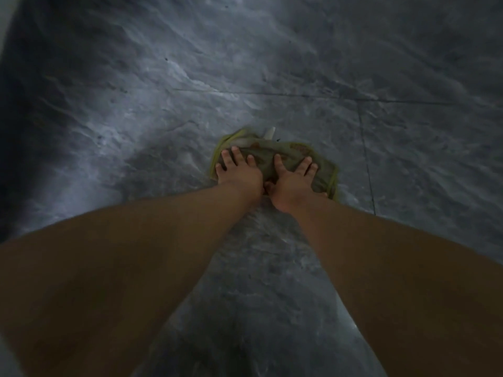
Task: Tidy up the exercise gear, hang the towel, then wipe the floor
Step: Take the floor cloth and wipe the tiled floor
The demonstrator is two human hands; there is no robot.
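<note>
Yellow-green cloth [275, 161] flat on grey marbled floor [190, 77] under both hands' splayed, released fingers [236, 156]; no legible writing.

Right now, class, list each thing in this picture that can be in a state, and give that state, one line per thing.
Green cloth: bunched, lying flat on the floor, pinned under both hands.
Left hand: open, fingers spread, palm down on the cloth.
Right hand: open, fingers spread, palm down on the cloth.
Grey stone floor: dimly lit; wet or dry cannot be told.
</note>
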